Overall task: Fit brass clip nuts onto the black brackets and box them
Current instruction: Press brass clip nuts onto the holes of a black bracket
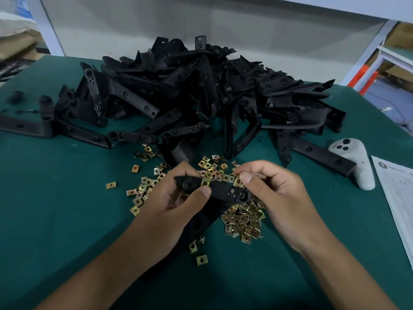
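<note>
Bracket held level at lower centre of the frame, above the loose nuts on the green tabletop: left hand clamped round its left end, thumb bearing beside a brass nut seated on the upper edge, apparently to steady the part while the clip is pushed home. Right hand pinches near the right end, fingers curled; whether it also holds a nut cannot be told. Unfitted brackets lie heaped across the upper centre, within reach; no box visible.
</note>
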A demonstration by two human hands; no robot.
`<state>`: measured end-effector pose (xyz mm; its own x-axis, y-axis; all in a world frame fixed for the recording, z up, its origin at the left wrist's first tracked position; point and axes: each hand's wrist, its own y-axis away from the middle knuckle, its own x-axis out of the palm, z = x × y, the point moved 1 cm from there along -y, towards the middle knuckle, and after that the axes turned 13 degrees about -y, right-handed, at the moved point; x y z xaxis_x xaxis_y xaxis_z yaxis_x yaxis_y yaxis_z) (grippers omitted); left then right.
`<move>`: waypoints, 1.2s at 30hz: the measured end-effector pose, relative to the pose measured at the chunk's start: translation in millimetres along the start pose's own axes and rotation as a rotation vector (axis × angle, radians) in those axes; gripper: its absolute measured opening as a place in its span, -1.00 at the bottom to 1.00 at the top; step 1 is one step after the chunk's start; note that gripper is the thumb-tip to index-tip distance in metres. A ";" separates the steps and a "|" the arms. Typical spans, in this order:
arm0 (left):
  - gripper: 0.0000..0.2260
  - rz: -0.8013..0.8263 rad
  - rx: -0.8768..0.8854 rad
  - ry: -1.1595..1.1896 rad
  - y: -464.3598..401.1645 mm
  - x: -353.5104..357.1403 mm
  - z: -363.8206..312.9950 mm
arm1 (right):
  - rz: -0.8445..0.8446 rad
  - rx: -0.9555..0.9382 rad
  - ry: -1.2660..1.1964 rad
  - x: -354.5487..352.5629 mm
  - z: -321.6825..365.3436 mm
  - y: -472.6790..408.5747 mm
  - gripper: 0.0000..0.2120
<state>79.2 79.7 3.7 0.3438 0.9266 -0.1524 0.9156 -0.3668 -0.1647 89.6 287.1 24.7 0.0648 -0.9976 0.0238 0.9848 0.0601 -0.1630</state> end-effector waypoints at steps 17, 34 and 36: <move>-0.79 -0.001 0.035 -0.022 0.8 2.7 -1.9 | 0.044 0.030 0.011 -0.8 2.2 0.5 -0.82; -0.74 -0.015 0.005 -0.055 -0.7 2.5 -2.5 | 0.058 0.021 0.018 -2.4 -2.1 1.4 -0.80; -0.74 -0.019 -0.019 -0.024 -1.0 2.0 -1.7 | 0.068 0.003 -0.002 -2.7 -2.0 1.9 -0.79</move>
<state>79.3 82.1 5.2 0.3215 0.9310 -0.1729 0.9257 -0.3475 -0.1496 90.9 289.8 22.4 0.1322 -0.9911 0.0147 0.9786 0.1282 -0.1611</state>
